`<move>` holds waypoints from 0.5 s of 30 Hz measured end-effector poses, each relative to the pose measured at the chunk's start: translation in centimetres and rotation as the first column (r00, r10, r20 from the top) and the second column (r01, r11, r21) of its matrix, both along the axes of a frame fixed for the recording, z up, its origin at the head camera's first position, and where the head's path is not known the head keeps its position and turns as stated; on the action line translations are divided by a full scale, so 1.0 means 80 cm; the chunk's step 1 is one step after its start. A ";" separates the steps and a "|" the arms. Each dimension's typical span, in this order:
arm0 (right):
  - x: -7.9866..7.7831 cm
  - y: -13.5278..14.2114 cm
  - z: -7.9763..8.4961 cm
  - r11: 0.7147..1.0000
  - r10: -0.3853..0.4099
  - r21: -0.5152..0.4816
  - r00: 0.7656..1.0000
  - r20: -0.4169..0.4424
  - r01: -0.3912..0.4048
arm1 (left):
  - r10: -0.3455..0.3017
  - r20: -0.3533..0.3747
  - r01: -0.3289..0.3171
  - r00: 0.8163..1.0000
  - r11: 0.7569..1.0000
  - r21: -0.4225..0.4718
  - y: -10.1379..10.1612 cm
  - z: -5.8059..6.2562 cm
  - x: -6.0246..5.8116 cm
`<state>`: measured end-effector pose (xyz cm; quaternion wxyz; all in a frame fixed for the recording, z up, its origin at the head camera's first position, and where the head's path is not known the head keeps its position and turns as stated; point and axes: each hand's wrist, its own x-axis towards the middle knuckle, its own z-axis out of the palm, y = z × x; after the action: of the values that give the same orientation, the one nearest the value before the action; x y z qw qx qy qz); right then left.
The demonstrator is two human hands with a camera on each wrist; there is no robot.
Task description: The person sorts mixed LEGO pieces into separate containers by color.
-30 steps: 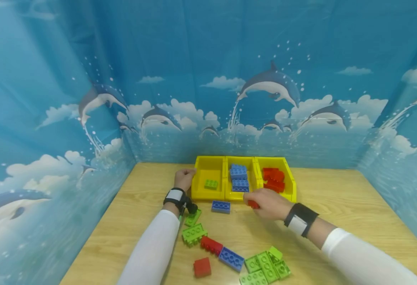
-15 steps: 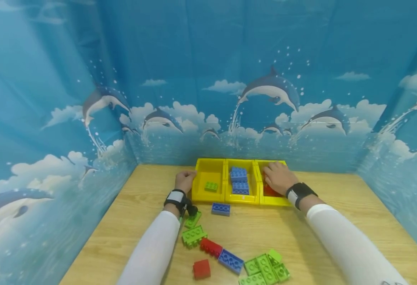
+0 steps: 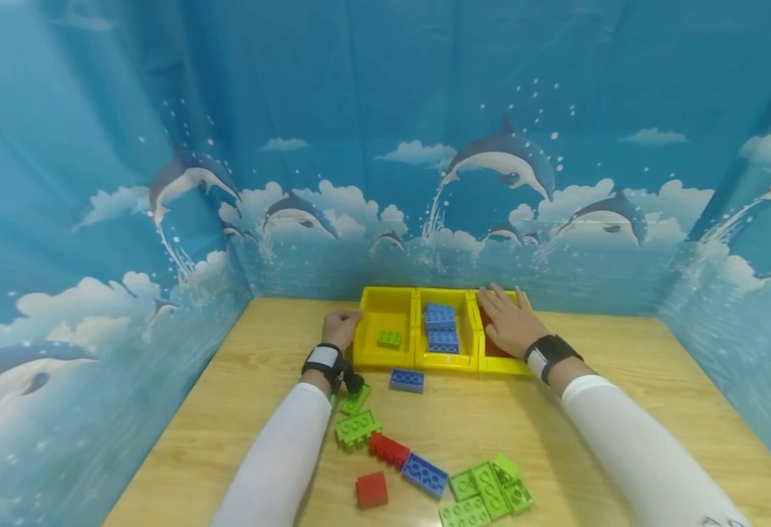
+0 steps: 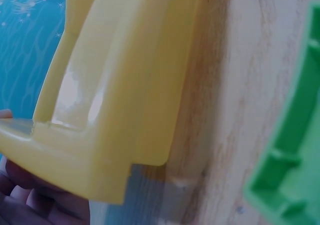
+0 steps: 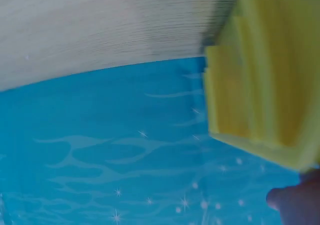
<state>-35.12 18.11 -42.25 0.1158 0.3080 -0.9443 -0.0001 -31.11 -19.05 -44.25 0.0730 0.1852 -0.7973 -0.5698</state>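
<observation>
Three yellow bins stand side by side at the back of the table. My left hand grips the outer side of the left bin; in the left wrist view its curled fingers sit under the bin's rim. A small green brick lies inside that bin. The middle bin contains several blue bricks. Over the right bin, my right hand is spread with straight fingers and hides most of the red contents. The right wrist view shows a fingertip close to the bin's edge.
A blue brick lies before the bins. Green bricks lie near the left forearm, beside a red brick and another blue brick. A red brick and a green cluster lie nearer. A dolphin-print curtain hangs behind.
My right hand has carried a red brick from in front of the bins into the right bin and let it go; its fingers have since straightened. The left hand keeps its place.
</observation>
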 end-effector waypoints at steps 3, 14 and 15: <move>0.025 0.007 0.007 0.994 0.070 -0.074 0.995 -0.078 -0.075 | -0.012 0.006 0.012 1.000 1.000 0.001 0.002 0.000 0.000; 0.190 0.022 0.034 0.932 0.344 -0.337 0.618 0.707 -0.134 | -0.028 -0.006 0.028 1.000 0.999 0.045 0.002 0.007 0.009; 0.198 0.021 0.031 0.936 0.335 -0.333 0.566 0.753 -0.111 | -0.025 0.000 0.025 1.000 0.999 0.047 0.002 0.007 0.007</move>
<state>-19.27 19.82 -39.78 -0.2829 0.3756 -0.8400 0.2706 -30.54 -18.92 -43.70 0.0613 0.1772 -0.7859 -0.5893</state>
